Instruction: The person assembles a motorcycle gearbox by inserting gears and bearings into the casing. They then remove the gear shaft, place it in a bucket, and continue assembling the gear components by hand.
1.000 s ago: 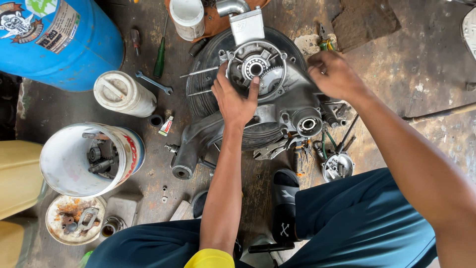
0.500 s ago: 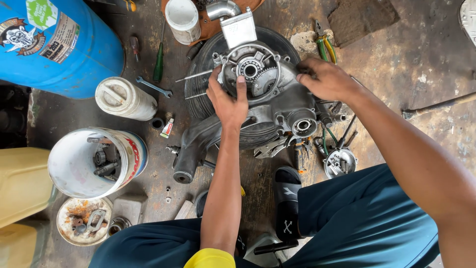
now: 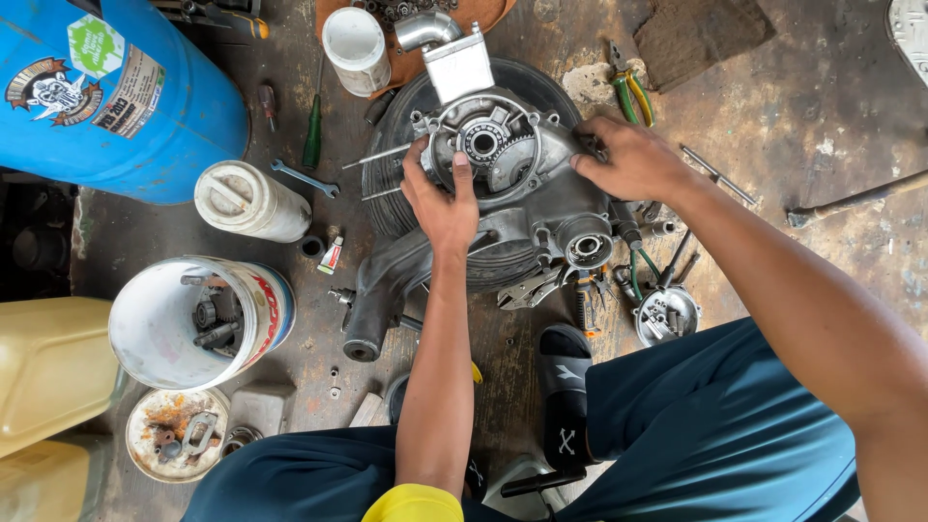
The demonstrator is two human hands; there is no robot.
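Engine case [image 3: 522,208] lies on a tyre [image 3: 387,184] on the floor, under both hands; cast metal, so likely heavy, stiff, oily, best held by its rim; left hand [image 3: 443,198] clasps the round opening's edge, right hand [image 3: 628,159] grips the far rim; earlier the left palm lay lower.

Bright even daylight, soft shadows, sharp focus.
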